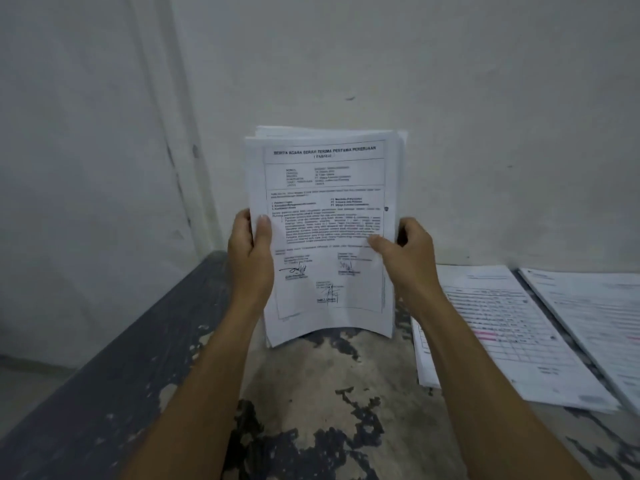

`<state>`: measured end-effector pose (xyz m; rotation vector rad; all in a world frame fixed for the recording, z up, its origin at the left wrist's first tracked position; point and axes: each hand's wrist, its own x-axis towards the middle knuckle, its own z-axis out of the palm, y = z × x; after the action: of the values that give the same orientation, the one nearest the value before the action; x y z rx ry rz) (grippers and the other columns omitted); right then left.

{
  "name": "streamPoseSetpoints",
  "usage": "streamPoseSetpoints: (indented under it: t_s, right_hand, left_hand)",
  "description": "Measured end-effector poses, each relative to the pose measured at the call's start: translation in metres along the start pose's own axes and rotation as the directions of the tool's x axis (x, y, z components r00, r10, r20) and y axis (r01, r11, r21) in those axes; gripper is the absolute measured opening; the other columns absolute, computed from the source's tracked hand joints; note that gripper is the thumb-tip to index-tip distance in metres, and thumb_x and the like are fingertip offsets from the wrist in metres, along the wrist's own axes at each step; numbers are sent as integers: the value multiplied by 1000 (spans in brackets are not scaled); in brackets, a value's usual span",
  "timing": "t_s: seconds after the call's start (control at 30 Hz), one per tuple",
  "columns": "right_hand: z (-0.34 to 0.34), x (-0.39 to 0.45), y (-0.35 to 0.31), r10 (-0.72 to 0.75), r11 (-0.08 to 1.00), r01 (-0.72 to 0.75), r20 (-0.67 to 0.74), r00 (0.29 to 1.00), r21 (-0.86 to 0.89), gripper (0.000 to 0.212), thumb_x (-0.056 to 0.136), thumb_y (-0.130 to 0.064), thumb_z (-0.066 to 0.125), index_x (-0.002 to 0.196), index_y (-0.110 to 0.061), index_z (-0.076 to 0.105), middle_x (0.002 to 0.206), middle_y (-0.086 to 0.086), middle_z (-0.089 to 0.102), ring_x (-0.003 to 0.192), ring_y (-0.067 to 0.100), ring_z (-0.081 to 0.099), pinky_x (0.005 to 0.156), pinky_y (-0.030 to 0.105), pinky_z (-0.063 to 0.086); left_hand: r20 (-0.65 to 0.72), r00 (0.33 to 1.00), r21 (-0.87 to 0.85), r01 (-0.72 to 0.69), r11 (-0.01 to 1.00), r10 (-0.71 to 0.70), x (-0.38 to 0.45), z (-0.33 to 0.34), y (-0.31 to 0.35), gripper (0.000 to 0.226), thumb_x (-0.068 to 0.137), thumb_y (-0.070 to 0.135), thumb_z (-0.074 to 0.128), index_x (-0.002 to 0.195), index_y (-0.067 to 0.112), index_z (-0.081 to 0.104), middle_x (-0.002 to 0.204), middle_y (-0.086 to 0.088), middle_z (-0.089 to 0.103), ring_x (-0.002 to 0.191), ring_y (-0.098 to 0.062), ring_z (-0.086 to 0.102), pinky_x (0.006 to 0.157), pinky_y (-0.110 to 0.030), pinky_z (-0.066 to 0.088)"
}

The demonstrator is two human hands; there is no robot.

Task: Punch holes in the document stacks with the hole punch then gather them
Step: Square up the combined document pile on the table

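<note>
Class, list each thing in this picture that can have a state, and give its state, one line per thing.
held document stack: upright, bottom edge on the table, sheets unevenly aligned.
left hand: grips the stack's left edge.
right hand: grips the stack's right edge.
two paper stacks: lying flat on the table, at right.
table: paint worn and patchy.
</note>
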<state>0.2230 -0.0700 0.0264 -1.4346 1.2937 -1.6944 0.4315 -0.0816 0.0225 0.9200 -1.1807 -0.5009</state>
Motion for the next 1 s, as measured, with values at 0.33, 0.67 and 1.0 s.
streamPoseSetpoints:
  t_s: [0.33, 0.67, 1.0]
  right_hand:
    - [-1, 1, -2, -48, 998, 44, 99, 994, 43, 16, 94, -22, 63, 108, -23, 55, 105, -12, 67, 94, 2, 65, 80, 25, 54]
    - [0, 1, -10, -107, 994, 104, 66, 992, 38, 24, 97, -29, 60, 119, -35, 50, 108, -27, 62, 97, -13, 60, 79, 12, 50]
    - [1, 2, -8, -128, 990, 131, 46, 991, -53, 22, 97, -18, 60, 113, -29, 50, 100, -28, 57, 83, -27, 53, 62, -5, 40]
  left_hand:
    - [-69, 985, 127, -146, 981, 156, -5, 7, -1, 25, 104, 37, 38, 107, 14, 49, 93, 20, 67, 80, -1, 66, 64, -21, 55]
    - [-96, 977, 147, -174, 974, 189, 0, 15, 13, 30, 106, 37, 30, 101, 11, 45, 82, 29, 61, 72, 8, 60, 57, -7, 46]
    - [-73, 975, 217, -188, 958, 208, -1, 17, 14, 18, 106, 28, 38, 112, 13, 47, 93, 23, 63, 82, 9, 63, 59, -7, 49]
